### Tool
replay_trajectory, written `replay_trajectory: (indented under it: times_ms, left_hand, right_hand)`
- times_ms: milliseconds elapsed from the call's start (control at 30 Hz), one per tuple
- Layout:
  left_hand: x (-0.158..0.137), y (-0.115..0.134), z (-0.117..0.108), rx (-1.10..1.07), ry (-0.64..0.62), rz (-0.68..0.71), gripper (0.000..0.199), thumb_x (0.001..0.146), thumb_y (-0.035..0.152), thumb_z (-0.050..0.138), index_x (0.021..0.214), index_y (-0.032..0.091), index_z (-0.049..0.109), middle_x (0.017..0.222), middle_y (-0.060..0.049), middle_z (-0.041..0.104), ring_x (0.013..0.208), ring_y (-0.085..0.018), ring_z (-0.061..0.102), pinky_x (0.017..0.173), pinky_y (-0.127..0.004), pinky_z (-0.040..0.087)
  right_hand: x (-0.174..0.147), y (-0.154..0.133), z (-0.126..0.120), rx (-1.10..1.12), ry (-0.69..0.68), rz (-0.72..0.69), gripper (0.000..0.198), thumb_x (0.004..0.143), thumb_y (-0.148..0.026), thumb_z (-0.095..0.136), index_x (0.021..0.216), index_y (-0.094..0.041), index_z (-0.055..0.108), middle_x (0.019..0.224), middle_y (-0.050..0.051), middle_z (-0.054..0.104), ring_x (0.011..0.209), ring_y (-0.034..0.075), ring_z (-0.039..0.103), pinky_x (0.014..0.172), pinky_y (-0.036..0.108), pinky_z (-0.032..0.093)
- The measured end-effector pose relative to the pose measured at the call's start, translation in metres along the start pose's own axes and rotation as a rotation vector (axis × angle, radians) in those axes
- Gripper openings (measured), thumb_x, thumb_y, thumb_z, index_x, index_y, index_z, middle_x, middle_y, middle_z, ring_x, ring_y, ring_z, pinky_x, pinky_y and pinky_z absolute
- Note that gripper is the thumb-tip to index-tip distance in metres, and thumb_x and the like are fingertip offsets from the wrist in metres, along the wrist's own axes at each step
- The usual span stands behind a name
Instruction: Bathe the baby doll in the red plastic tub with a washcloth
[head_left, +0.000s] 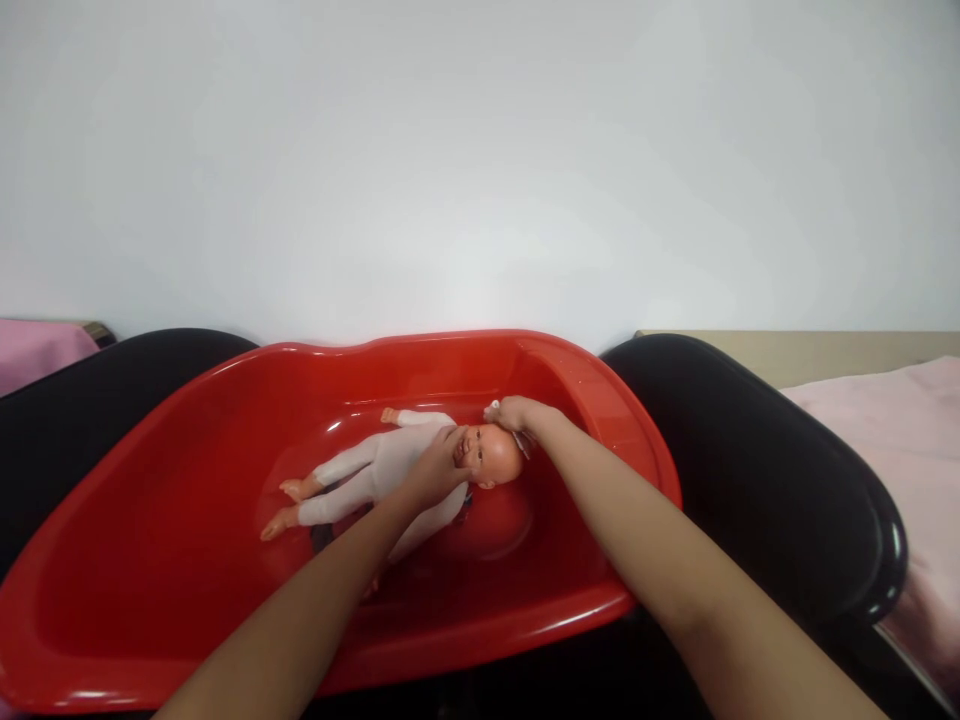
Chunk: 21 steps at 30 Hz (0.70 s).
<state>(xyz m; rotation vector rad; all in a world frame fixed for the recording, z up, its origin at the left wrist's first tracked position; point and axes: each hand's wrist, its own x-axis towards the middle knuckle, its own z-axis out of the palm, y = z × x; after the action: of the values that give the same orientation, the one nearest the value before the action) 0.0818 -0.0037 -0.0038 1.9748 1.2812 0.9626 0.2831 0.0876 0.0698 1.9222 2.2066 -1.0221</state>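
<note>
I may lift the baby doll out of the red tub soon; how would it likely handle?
The doll probably lifts light and stiff: it looks like moulded plastic, legs held straight. Its round head could loll or slip, which may be why the left hand and right hand steady it.
</note>
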Motion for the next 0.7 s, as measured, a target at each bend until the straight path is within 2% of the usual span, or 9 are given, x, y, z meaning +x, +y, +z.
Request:
replay_trajectory:
  times_ms: [67,133,233,300,367,433,567,633,700]
  left_hand:
    - [0.002,-0.006,0.001,0.048,-0.033,-0.022,0.046,0.082,0.024,0.069,0.127,0.013,0.071,0.142,-0.015,0.067,0.13,-0.038,0.063,0.109,-0.032,0.048]
    - [0.007,-0.015,0.004,0.11,-0.087,-0.066,0.057,0.081,0.025,0.071,0.137,0.018,0.067,0.148,-0.014,0.065,0.135,-0.04,0.061,0.11,-0.034,0.05]
    - [0.013,-0.031,0.008,0.179,-0.141,-0.088,0.072,0.082,0.031,0.07,0.153,0.022,0.056,0.158,-0.013,0.058,0.146,-0.04,0.052,0.115,-0.038,0.047]
    - [0.015,-0.04,0.01,0.173,-0.142,-0.086,0.076,0.087,0.037,0.065,0.159,0.022,0.048,0.164,-0.012,0.052,0.151,-0.039,0.046,0.121,-0.04,0.042]
    - [0.016,-0.045,0.012,0.145,-0.129,-0.091,0.076,0.089,0.042,0.063,0.16,0.022,0.046,0.166,-0.013,0.05,0.153,-0.038,0.044,0.124,-0.04,0.038]
    - [0.017,-0.046,0.012,0.116,-0.113,-0.102,0.071,0.089,0.044,0.062,0.156,0.023,0.049,0.163,-0.014,0.052,0.15,-0.037,0.047,0.123,-0.04,0.038]
    - [0.018,-0.039,0.01,0.066,-0.086,-0.107,0.053,0.09,0.039,0.058,0.139,0.021,0.06,0.146,-0.017,0.063,0.133,-0.036,0.06,0.114,-0.042,0.046]
    - [0.018,-0.034,0.009,0.053,-0.068,-0.084,0.049,0.09,0.039,0.059,0.136,0.021,0.063,0.14,-0.018,0.066,0.13,-0.038,0.06,0.113,-0.043,0.046]
    - [0.018,-0.031,0.008,0.037,-0.064,-0.074,0.05,0.089,0.043,0.063,0.134,0.022,0.065,0.136,-0.018,0.068,0.13,-0.04,0.059,0.114,-0.045,0.045]
  right_hand:
    - [-0.002,0.003,-0.011,-0.131,0.018,0.024,0.055,0.109,-0.054,0.044,0.098,-0.013,0.079,0.089,0.018,0.078,0.079,0.03,0.074,0.079,0.041,0.055]
    - [-0.003,0.006,-0.019,-0.189,-0.032,-0.011,0.052,0.108,-0.055,0.048,0.096,-0.014,0.077,0.092,0.016,0.079,0.088,0.03,0.076,0.086,0.039,0.057]
    - [-0.006,0.013,-0.02,-0.04,-0.327,0.015,0.065,0.105,-0.068,0.046,0.092,-0.012,0.075,0.084,0.016,0.078,0.086,0.029,0.078,0.086,0.039,0.061]
    - [-0.008,0.017,-0.017,0.048,-0.521,0.035,0.073,0.1,-0.077,0.05,0.089,-0.009,0.074,0.079,0.016,0.077,0.081,0.027,0.078,0.084,0.038,0.063]
    - [-0.009,0.018,-0.013,0.078,-0.634,0.018,0.075,0.096,-0.079,0.058,0.088,-0.006,0.074,0.078,0.015,0.077,0.079,0.024,0.078,0.085,0.036,0.064]
    - [-0.01,0.015,-0.007,0.159,-0.679,-0.022,0.072,0.093,-0.077,0.064,0.092,-0.006,0.075,0.082,0.014,0.079,0.081,0.021,0.078,0.087,0.033,0.064]
    - [-0.005,0.004,0.006,0.385,-0.695,-0.119,0.063,0.091,-0.071,0.072,0.104,-0.009,0.073,0.096,0.015,0.081,0.095,0.022,0.08,0.091,0.032,0.063]
    - [0.002,0.002,0.016,0.316,-0.745,-0.096,0.06,0.091,-0.069,0.073,0.102,-0.01,0.073,0.096,0.014,0.081,0.097,0.023,0.08,0.089,0.032,0.064]
    - [0.011,0.004,0.025,0.116,-0.754,-0.093,0.053,0.086,-0.065,0.078,0.093,-0.013,0.075,0.088,0.011,0.08,0.095,0.025,0.08,0.086,0.034,0.064]
